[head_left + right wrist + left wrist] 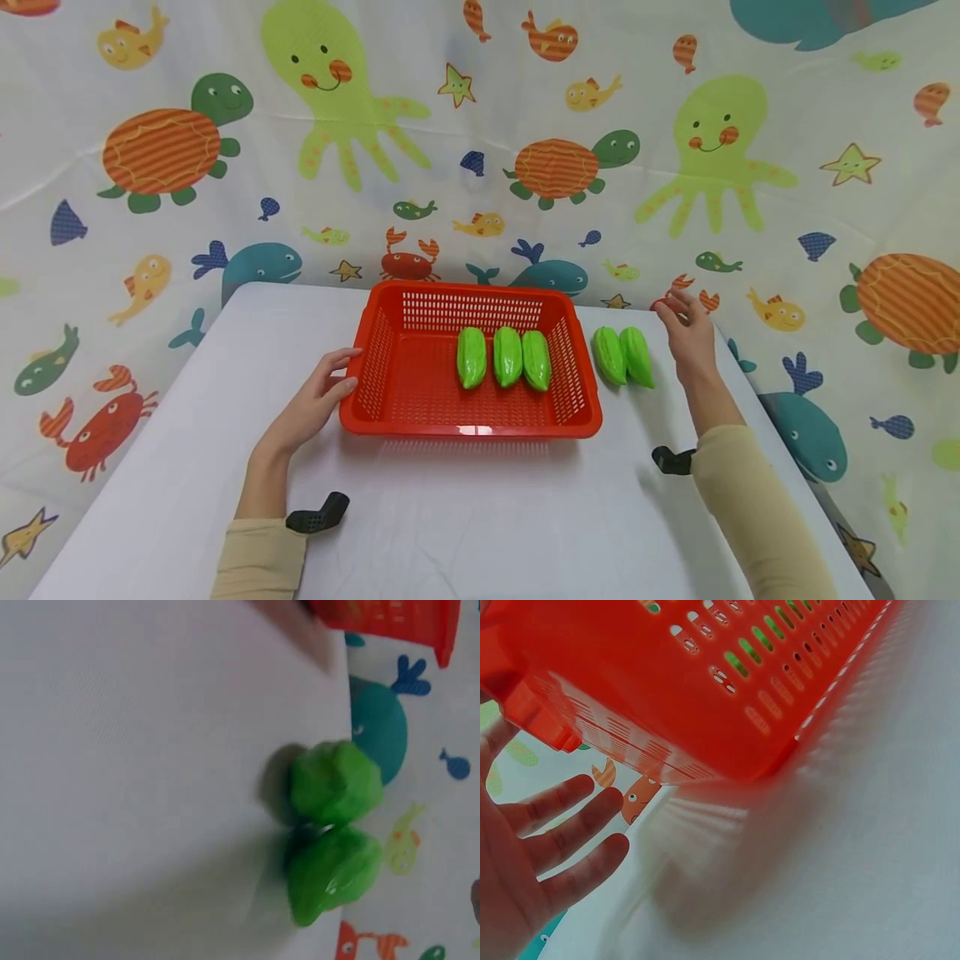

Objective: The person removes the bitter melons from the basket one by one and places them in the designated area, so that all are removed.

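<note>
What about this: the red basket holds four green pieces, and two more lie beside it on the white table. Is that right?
Not quite: the red basket holds three green pieces, not four, as the head view shows. Two more lie beside it on the white table.

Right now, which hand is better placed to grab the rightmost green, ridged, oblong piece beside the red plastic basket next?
Right, probably: the right hand is close to the green piece; the left hand is across the red basket from it.

The basket (472, 431) by the left hand (309, 408) is red. Near the right hand (692, 340), fruits (609, 357) are green. White cloth (442, 46) beyond bears sea animals.
</note>
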`<act>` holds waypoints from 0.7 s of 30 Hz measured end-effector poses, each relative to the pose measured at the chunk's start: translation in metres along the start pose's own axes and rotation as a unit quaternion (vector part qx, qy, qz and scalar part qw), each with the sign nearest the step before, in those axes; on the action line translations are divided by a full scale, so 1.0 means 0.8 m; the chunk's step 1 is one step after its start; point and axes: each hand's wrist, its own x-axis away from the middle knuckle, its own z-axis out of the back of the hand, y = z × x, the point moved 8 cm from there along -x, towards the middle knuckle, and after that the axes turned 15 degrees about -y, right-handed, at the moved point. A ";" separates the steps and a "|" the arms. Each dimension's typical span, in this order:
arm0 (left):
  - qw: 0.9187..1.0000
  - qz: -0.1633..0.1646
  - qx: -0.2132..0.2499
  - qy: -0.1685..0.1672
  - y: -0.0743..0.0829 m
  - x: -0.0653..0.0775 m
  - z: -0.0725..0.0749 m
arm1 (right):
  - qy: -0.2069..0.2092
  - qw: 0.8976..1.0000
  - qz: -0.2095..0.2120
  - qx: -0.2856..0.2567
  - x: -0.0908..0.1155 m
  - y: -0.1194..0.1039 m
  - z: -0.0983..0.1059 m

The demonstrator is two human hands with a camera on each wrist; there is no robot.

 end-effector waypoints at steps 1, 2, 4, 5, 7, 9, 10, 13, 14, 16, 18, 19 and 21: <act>1.000 0.000 0.001 0.001 0.000 0.000 0.000 | 0.006 1.000 0.007 -0.012 0.003 -0.009 -0.003; 1.000 0.000 0.001 0.002 0.000 0.000 0.000 | 0.012 1.000 0.014 -0.025 0.008 -0.018 -0.007; 1.000 0.001 0.002 0.003 0.000 0.001 -0.001 | 0.020 0.998 0.031 -0.059 0.016 -0.035 -0.014; 1.000 0.001 0.002 0.003 0.000 0.001 -0.001 | 0.023 0.996 0.041 -0.077 0.020 -0.043 -0.018; 1.000 0.002 0.002 0.003 0.000 0.001 -0.001 | 0.026 0.992 0.062 -0.105 0.030 -0.059 -0.027; 1.000 0.001 0.002 0.002 0.000 0.001 -0.001 | 0.018 0.989 0.083 -0.120 0.039 -0.076 -0.037; 1.000 0.000 0.002 0.002 0.000 0.001 -0.001 | 0.012 0.988 0.093 -0.122 0.043 -0.083 -0.042; 1.000 0.000 0.000 0.002 0.000 0.002 -0.001 | -0.009 0.986 0.118 -0.116 0.055 -0.106 -0.058; 1.000 0.000 -0.001 0.002 0.001 0.002 -0.001 | -0.017 0.986 0.125 -0.111 0.058 -0.113 -0.063; 1.000 0.002 -0.002 0.003 0.001 0.002 -0.001 | -0.034 0.984 0.137 -0.107 0.062 -0.125 -0.072; 1.000 0.003 -0.001 0.004 0.001 0.002 -0.001 | -0.049 0.983 0.146 -0.099 0.065 -0.134 -0.081; 1.000 0.003 -0.002 0.005 0.001 0.002 -0.002 | -0.056 0.982 0.150 -0.097 0.066 -0.138 -0.085; 1.000 0.003 -0.001 0.005 0.001 0.002 -0.002 | -0.066 0.980 0.158 -0.097 0.067 -0.144 -0.093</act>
